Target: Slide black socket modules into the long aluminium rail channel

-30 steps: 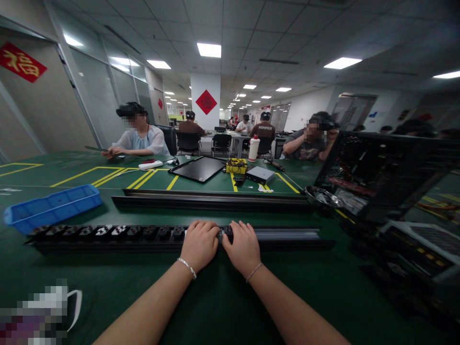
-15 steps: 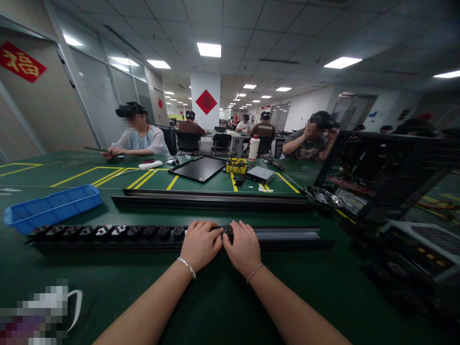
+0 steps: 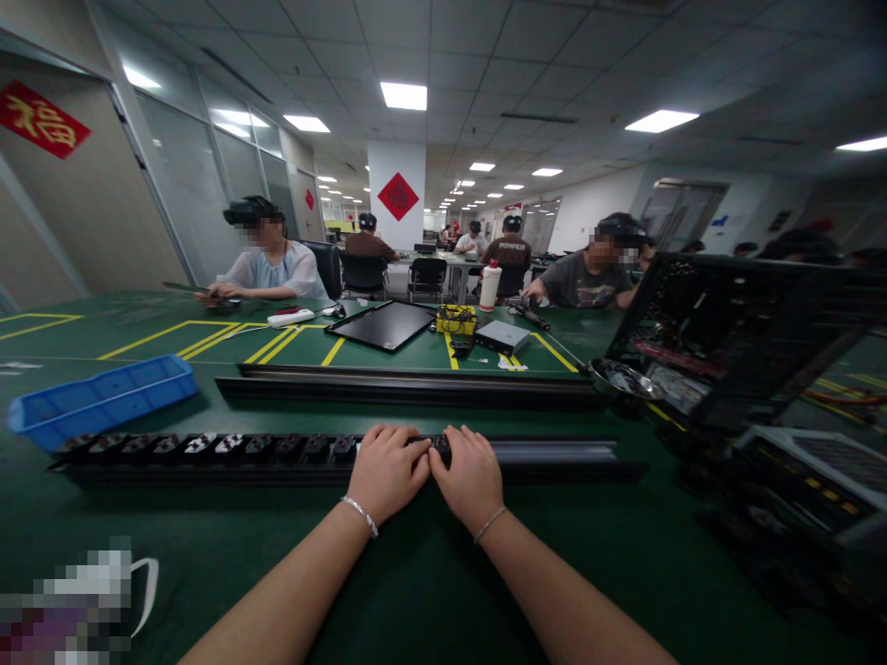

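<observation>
Small black socket module (image 3: 441,450) pinched between curled fingers of left hand (image 3: 388,473) and right hand (image 3: 472,476), thumbs close together, seated midway along long black metal socket rail (image 3: 561,454) on green table mat (image 3: 430,591). Matching modules (image 3: 228,445) filling rail leftward. Blue plastic tray (image 3: 103,397) near left end; second black rail (image 3: 408,385) just behind.

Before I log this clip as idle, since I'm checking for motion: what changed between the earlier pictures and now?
The left hand edged its fingers right, closing against the right hand over the black socket. Across the table, a seated person lowered an arm. The socket strip and blue tray stayed put.
</observation>
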`<state>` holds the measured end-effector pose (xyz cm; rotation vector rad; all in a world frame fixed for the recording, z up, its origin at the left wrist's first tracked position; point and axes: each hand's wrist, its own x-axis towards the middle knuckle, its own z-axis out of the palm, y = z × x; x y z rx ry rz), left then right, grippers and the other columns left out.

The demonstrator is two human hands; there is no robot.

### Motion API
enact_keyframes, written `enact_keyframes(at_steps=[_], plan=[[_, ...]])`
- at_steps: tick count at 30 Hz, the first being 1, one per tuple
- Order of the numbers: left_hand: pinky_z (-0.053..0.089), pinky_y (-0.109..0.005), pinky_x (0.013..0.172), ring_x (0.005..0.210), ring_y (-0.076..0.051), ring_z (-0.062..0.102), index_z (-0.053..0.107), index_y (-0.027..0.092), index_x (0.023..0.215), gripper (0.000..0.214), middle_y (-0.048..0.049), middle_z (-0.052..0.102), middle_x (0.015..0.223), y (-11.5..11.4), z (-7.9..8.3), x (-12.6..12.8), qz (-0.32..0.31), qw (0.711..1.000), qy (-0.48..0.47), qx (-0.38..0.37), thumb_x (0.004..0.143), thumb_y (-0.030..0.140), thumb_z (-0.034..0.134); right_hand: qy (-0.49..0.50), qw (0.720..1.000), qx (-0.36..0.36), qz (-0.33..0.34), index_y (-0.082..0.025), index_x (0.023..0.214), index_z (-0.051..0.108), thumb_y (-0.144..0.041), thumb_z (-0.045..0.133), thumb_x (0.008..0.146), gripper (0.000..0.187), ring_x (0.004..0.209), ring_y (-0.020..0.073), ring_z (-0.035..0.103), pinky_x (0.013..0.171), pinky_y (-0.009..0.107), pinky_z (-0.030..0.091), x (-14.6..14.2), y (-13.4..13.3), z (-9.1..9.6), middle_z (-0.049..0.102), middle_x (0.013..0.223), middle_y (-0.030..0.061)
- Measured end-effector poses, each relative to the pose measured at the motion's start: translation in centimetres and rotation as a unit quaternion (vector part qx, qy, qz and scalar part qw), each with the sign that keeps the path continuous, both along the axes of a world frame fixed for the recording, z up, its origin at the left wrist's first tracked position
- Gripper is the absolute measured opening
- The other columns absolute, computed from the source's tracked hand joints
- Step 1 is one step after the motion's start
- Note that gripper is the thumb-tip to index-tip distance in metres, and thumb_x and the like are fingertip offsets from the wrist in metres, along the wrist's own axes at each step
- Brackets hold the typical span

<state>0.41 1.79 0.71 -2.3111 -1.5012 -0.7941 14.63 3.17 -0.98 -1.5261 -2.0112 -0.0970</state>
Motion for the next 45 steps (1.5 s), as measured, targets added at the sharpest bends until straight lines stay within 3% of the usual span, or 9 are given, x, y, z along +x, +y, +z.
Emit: enact_keyframes(at_steps=[45], plan=[[0.037,-0.040,0.086,0.091,-0.021,0.058,0.067,0.027,0.096,0.024,-0.0030,0.066,0.098,0.05,-0.19,-0.02,-0.001,1.000,0.001,0.003,0.083,0.028,0.048,0.020,1.000,-0.006,0.010,-0.017,0.102,0.060,-0.030,0.047,0.081,0.028,0.110,0.0234,0.051,0.099,0.036,0.029,0.03,0.04,0.14,0.065,0.105,0.0083]])
